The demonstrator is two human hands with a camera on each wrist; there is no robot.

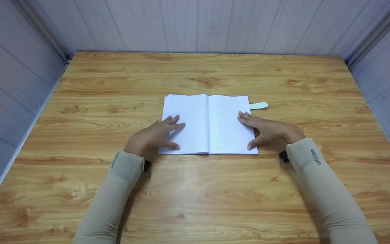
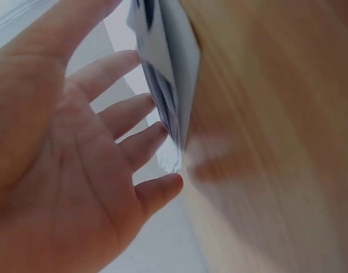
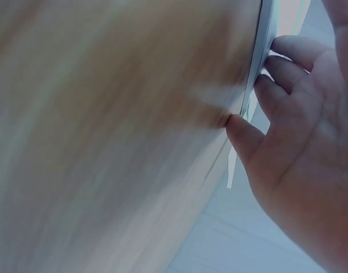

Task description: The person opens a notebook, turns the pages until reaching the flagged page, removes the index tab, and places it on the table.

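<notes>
A notebook (image 1: 195, 123) lies spread flat on the wooden table, its pages white and faintly lined. On the left page rest the fingertips of my left hand (image 1: 157, 135), fingers spread. My right hand (image 1: 271, 130) touches the right page near its outer edge, thumb apart from the fingers. A pale green strip (image 1: 258, 105) sticks out past the notebook's right side. In the left wrist view, loose fingers of the left hand (image 2: 77, 148) meet the page edges (image 2: 168, 85). The right wrist view has the right hand (image 3: 304, 131) along the notebook's thin edge (image 3: 256, 57).
The wood-grain table (image 1: 201, 200) reaches back to a pale panelled wall (image 1: 195, 27). Similar side walls (image 1: 8, 84) stand at left and right. Both forearms, in beige sleeves (image 1: 323, 183), come in from the front edge.
</notes>
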